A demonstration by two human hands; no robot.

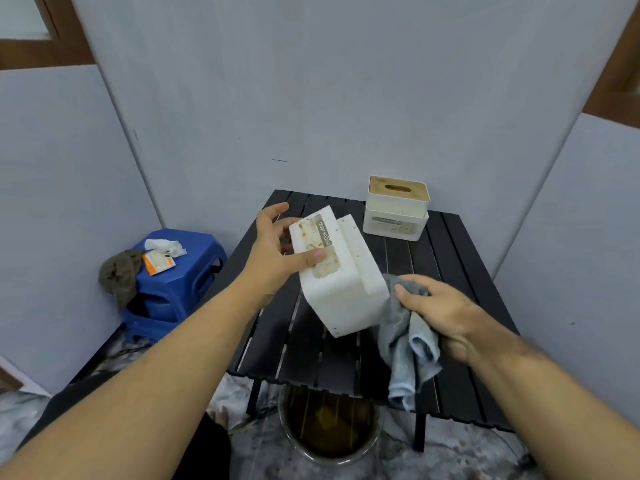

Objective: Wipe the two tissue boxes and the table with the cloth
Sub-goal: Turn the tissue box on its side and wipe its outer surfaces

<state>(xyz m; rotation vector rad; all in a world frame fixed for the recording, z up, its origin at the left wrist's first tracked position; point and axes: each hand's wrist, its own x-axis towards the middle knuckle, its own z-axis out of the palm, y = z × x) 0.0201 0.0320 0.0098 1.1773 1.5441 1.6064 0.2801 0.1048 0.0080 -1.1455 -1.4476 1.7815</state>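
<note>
My left hand [273, 251] grips a white tissue box [343, 289], tilted in the air above the black slatted table [311, 358]. Its labelled face carries brownish stains. My right hand [446, 317] is shut on a bunched grey-blue cloth [405, 344], pressed against the box's lower right corner, with the cloth's end hanging down. A second white tissue box [396, 214] with a wooden slotted lid stands upright at the table's far right corner.
A blue plastic stool [180, 289] stands left of the table, bearing a brown rag [119, 275], an orange-white packet [157, 262] and a crumpled tissue. A round basin of murky water [329, 431] sits on the floor under the table's near edge. Grey walls close in behind.
</note>
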